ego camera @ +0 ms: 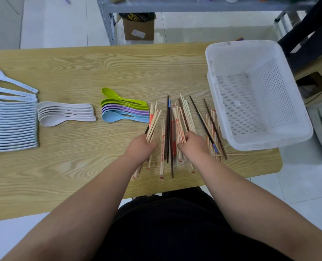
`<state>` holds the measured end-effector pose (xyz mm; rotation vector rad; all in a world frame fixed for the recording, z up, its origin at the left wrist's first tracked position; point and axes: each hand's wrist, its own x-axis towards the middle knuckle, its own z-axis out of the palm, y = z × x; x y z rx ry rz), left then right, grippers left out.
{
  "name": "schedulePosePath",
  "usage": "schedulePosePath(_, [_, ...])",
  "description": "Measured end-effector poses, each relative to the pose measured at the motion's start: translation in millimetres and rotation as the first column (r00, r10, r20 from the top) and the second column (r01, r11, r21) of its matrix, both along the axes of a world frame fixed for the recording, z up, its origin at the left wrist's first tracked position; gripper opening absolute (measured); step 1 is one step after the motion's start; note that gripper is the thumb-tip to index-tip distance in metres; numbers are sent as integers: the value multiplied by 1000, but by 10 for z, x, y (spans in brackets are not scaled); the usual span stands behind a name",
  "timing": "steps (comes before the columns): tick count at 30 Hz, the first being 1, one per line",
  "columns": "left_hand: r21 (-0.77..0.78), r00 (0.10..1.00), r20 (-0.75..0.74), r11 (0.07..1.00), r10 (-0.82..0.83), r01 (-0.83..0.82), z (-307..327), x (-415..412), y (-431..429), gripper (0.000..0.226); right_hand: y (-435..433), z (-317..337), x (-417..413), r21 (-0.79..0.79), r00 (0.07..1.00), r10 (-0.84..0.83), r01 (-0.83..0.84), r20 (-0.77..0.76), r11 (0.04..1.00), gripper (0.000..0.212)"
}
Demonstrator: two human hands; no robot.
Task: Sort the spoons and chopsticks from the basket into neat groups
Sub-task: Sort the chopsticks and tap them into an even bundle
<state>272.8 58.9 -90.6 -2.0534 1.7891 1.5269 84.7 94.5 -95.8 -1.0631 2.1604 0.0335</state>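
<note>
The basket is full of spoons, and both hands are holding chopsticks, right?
No. The basket has no spoons in it; the spoons lie grouped on the table, left of the chopsticks. The left hand and right hand do hold chopsticks. The head view shows it.

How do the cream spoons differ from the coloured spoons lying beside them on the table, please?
The cream spoons are all one pale colour; the coloured spoons are green, purple and blue. The cream spoons nest evenly, whereas the coloured spoons' top green one angles away from the rest. The cream spoons lie left of the coloured spoons. Both groups rest on the table with bowls left and handles right.
</note>
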Motion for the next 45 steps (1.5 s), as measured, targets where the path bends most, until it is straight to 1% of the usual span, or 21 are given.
schedulePosePath(2, [29, 995, -64, 997, 71, -70, 22, 40, 58, 18, -8, 8, 12, 2, 1000, 15, -15, -4, 1000, 45])
schedulePosePath(5, [53, 987, -116, 993, 115, -109, 49, 83, 93, 17, -25, 2, 33, 20, 1000, 15, -15, -22, 1000, 39])
schedulePosePath(8, [67, 974, -174, 988, 146, -137, 97, 121, 103, 16, -29, 21, 70, 33, 995, 43, -40, -94, 999, 43])
schedulePosePath(11, [113, 947, -220, 971, 232, -212, 108, 153, 109, 14, -34, 25, 120, 42, 987, 67, -62, -146, 997, 40])
schedulePosePath(14, [204, 887, -282, 926, 366, -317, 95, 177, 128, 16, -56, 11, 156, 61, 986, 33, -23, -166, 998, 43])
schedulePosePath(16, [274, 830, -339, 891, 442, -362, 95, 195, 137, 14, -72, 11, 184, 84, 984, 23, -8, -179, 996, 39])
schedulePosePath(19, [271, 803, -385, 887, 455, -373, 133, 215, 142, 14, -92, -17, 224, 124, 973, 72, -46, -218, 991, 25])
schedulePosePath(23, [312, 730, -439, 851, 523, -422, 172, 239, 164, 16, -55, -41, 273, 108, 977, 41, -19, -208, 994, 25])
schedulePosePath(25, [341, 707, -457, 840, 540, -422, 182, 249, 180, 17, 1, -10, 279, 94, 980, 22, -4, -198, 996, 21])
schedulePosePath(27, [362, 681, -473, 829, 558, -427, 196, 255, 197, 17, 71, 63, 262, 59, 987, -22, 31, -161, 998, 24])
schedulePosePath(29, [365, 665, -481, 820, 571, -441, 217, 248, 213, 12, 131, 161, 251, -5, 994, -78, 78, -83, 997, 34])
schedulePosePath(30, [358, 663, -485, 821, 570, -444, 238, 233, 220, 10, 150, 231, 267, -37, 995, -102, 102, -13, 994, 38])
schedulePosePath(32, [342, 662, -496, 827, 562, -446, 278, 176, 234, 8, 170, 395, 346, -101, 970, -160, 180, 184, 978, 42])
schedulePosePath(34, [314, 654, -530, 841, 541, -441, 324, 90, 258, 9, 194, 511, 449, -133, 908, -179, 245, 380, 960, 33])
schedulePosePath(35, [291, 651, -552, 852, 521, -435, 341, 53, 267, 11, 204, 553, 528, -142, 892, -157, 236, 424, 961, 28])
schedulePosePath(36, [261, 652, -578, 868, 491, -422, 379, 22, 278, 13, 217, 585, 595, -159, 901, -96, 178, 423, 971, 28])
schedulePosePath(38, [202, 642, -637, 896, 427, -396, 473, -15, 304, 18, 233, 657, 709, -219, 936, 97, -22, 338, 975, 40])
schedulePosePath(40, [180, 633, -659, 902, 406, -391, 528, -20, 313, 24, 236, 735, 767, -271, 928, 249, -173, 277, 947, 44])
schedulePosePath(43, [210, 611, -629, 861, 482, -463, 572, -9, 306, 26, 215, 861, 768, -271, 883, 372, -298, 285, 915, 38])
schedulePosePath(45, [240, 590, -593, 819, 548, -520, 589, -8, 282, 17, 225, 885, 767, -253, 869, 382, -311, 314, 916, 30])
